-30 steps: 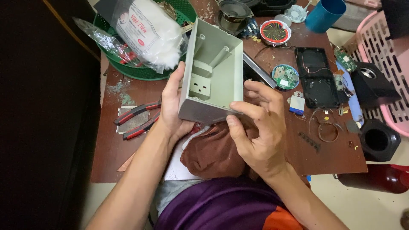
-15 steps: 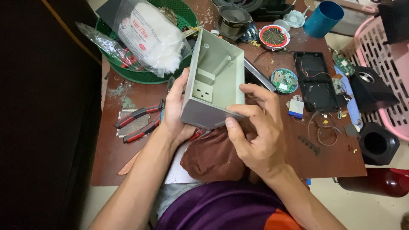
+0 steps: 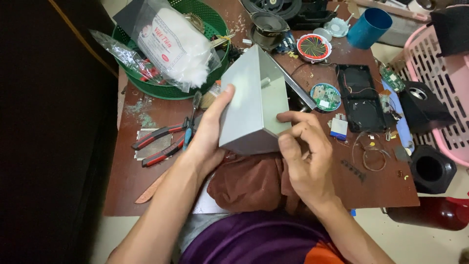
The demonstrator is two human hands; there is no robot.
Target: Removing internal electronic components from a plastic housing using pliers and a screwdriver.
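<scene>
While the brown table (image 3: 146,195) spreads beneath, the grey metal box (image 3: 251,102) sits at its centre, above a brown cloth (image 3: 249,183). The left hand (image 3: 207,132) clamps the box's nine o'clock side; the right hand (image 3: 305,156) grips its five o'clock corner. Red-handled pliers (image 3: 161,142) lie at nine o'clock.

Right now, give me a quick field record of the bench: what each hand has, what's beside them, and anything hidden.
left hand: grips the left side of the grey metal box, thumb up along its face
right hand: fingers on the box's right face near the lower corner
box: held above the table, closed sides toward the camera, inside not visible
under box: brown cloth
left of hands: red-handled pliers
right of hands: round circuit board, open black case
far side: green basket, blue cup
</scene>
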